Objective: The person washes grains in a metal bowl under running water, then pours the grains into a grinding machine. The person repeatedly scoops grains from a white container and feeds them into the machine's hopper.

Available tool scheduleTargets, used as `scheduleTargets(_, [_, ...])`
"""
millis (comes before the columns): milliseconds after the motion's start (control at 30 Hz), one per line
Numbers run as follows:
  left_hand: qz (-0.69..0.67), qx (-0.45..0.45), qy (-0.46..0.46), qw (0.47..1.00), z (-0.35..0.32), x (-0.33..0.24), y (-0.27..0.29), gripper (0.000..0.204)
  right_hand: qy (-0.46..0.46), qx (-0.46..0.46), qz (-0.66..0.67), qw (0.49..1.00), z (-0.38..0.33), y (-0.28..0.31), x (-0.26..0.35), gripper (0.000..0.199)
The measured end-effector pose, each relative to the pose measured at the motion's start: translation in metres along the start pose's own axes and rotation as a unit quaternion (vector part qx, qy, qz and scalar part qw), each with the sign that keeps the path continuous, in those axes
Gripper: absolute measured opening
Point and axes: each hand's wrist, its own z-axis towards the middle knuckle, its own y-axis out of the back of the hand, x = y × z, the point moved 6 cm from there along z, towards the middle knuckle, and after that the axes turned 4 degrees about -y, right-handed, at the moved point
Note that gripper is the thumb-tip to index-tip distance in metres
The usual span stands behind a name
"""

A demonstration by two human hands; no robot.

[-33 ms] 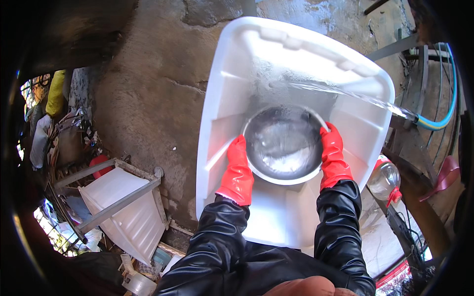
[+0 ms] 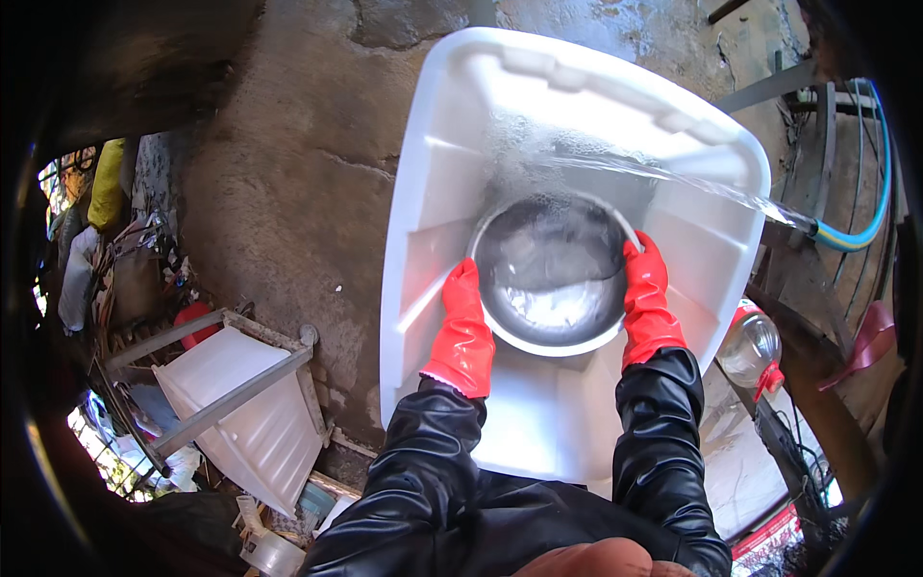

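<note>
A round metal bowl [image 2: 553,344] is held inside a large white plastic tub [image 2: 404,317], tilted a little. At its left rim, my left hand [image 2: 459,332] in a red rubber glove is closed on the edge. My right hand [image 2: 651,303], gloved the same way, grips the opposite rim with the fingers bent over it. Both thumbs and fingertips are partly hidden by the gloves' folds and the bowl. Water [image 2: 673,176] shoots from a blue hose [image 2: 856,238] at the right and froths in the tub just beyond the bowl.
Wet concrete floor [image 2: 288,192] surrounds the tub. To the left, a white plastic container [image 2: 240,385] lies by a metal frame [image 2: 226,404]. A clear plastic bottle [image 2: 750,351] with a red cap sits to the right, near metal bars and a pink ribbon [image 2: 872,344].
The bowl's far edge and both hands have shifted slightly away from me. The froth where the stream lands has spread. Both hands keep hold of the rim.
</note>
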Motion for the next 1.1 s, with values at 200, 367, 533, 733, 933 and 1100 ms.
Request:
scheduleTargets(200, [-0.075, 0.04, -0.058, 0.995, 0.022, -0.054, -0.039, 0.037, 0.005, -0.065, 0.082, 0.995, 0.042, -0.008, 0.013, 0.059])
scheduleTargets(367, [-0.102, 0.08, -0.074, 0.989, 0.031, -0.069, -0.043, 0.036, -0.029, -0.008, 0.069, 0.997, 0.101, -0.028, -0.01, 0.064])
scheduleTargets(533, [-0.118, 0.082, -0.037, 0.989, -0.004, -0.024, -0.006, 0.035, -0.108, 0.064, 0.273, 0.954, 0.081, -0.028, -0.017, 0.062])
scheduleTargets(733, [-0.132, 0.077, -0.008, 0.988, -0.038, 0.008, 0.027, 0.034, -0.104, 0.03, 0.3, 0.948, 0.041, -0.003, -0.01, 0.05])
scheduleTargets(933, [-0.14, 0.091, -0.005, 0.986, -0.061, -0.002, 0.037, 0.034, -0.107, 0.063, 0.384, 0.915, 0.022, 0.016, -0.012, 0.043])
scheduleTargets(1100, [-0.157, 0.109, -0.038, 0.981, -0.07, -0.041, 0.025, 0.033, -0.07, 0.055, 0.337, 0.937, 0.001, 0.039, 0.002, 0.039])
